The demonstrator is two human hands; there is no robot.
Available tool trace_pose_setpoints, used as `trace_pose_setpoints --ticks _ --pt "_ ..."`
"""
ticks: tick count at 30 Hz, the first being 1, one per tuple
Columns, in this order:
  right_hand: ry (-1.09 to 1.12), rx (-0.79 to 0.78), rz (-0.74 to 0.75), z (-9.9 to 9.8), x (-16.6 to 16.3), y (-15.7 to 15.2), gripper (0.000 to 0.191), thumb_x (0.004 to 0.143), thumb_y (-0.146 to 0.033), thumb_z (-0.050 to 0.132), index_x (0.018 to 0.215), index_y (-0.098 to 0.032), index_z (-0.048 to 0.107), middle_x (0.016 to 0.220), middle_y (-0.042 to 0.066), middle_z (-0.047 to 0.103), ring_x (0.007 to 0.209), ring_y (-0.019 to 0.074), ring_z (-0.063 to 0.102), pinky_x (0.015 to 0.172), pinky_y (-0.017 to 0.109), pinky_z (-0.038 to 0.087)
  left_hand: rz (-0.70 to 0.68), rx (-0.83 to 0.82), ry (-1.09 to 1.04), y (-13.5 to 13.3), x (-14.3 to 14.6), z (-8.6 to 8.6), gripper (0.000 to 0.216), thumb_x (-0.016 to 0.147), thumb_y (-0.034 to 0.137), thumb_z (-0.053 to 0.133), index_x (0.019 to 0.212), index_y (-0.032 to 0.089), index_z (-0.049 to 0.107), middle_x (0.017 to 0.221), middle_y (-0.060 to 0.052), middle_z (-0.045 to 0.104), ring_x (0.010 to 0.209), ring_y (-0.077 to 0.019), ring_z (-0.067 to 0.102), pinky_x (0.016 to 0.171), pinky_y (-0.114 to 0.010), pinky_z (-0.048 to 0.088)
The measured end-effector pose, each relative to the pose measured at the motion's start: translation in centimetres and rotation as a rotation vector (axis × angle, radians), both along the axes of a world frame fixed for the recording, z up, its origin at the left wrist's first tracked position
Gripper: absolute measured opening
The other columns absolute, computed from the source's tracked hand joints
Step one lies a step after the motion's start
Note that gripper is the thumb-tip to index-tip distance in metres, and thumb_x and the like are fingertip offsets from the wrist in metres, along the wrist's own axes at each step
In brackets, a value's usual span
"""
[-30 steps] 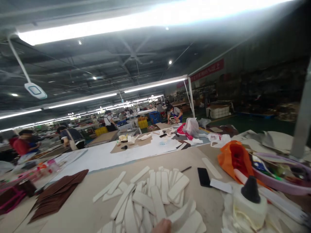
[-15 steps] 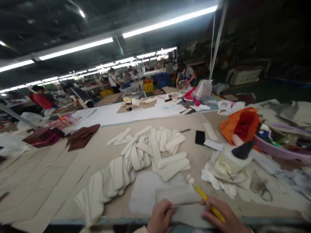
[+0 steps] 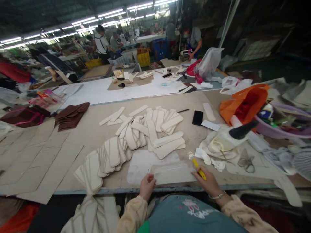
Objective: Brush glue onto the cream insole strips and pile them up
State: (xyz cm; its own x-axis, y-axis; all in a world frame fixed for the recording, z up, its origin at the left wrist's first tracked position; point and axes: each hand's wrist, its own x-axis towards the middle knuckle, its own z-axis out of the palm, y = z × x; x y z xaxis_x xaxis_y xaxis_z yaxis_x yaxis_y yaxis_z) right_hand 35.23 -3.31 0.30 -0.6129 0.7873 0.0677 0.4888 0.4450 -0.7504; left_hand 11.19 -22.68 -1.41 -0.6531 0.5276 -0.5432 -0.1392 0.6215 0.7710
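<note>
Cream-coloured and padded, a long strip [image 3: 173,173] is lying flat at the near edge of the table [image 3: 85,136], right in front of the person, partly over a white sheet [image 3: 141,161]. The left hand [image 3: 147,186] is pinching the strip's left end, with the thumb on top and the other fingers curled under the edge. The right hand [image 3: 207,181] is resting at the strip's right end, its fingers wrapped closed around a yellow brush [image 3: 199,170] whose pale tip is pointing up and away, just past the strip's corner.

Beyond the strip, a loose pile of matching cream pieces [image 3: 145,129] is spreading across the middle of the table, fanning down towards the left edge. A black phone [image 3: 197,117] is lying just right of the pile. Further right, a bottle with a black nozzle [image 3: 233,136] is sitting tilted on crumpled white rags, and scissors [image 3: 245,161] are lying near it. An orange bag [image 3: 243,103] is slumping behind the bottle (its mouth is gaping open). Well to the left, a stack of brown pieces [image 3: 71,115] is sitting apart. Other people are standing at benches far behind.
</note>
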Motion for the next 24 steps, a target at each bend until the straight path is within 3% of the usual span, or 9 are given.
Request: trace_pose_setpoints --ticks 10,17,24 --pt "-0.054 0.065 -0.005 -2.7 -3.2 1.1 0.013 0.08 -0.033 0.049 0.075 -0.022 0.045 0.069 0.0 0.056 0.063 0.0161 0.055 0.06 0.027 0.043 -0.091 -0.21 0.266 2.1 -3.1 -2.0 0.025 0.068 0.017 0.058 0.092 0.016 0.051 0.062 0.003 0.059 0.062 -0.013 0.057 0.061 -0.024 0.038" --pt "-0.091 0.079 -0.007 -3.4 -3.8 1.2 0.015 0.08 -0.035 0.048 0.075 -0.022 0.045 0.067 0.0 0.056 0.062 0.0164 0.055 0.06 0.027 0.043 -0.179 -0.265 0.292 1.8 -3.6 -3.2 0.031 0.07 0.019 0.057 0.1 0.014 0.05 0.063 0.002 0.061 0.063 -0.0128 0.058 0.061 -0.023 0.037" --pt "-0.138 0.084 -0.009 -4.0 -4.2 1.5 0.012 0.081 -0.032 0.046 0.076 -0.021 0.043 0.067 0.0 0.052 0.064 0.0173 0.054 0.061 0.028 0.042 -0.24 -0.292 0.299 1.7 -3.9 -3.0 0.02 0.07 0.023 0.057 0.089 0.017 0.056 0.062 0.003 0.061 0.062 -0.0122 0.058 0.059 -0.022 0.036"
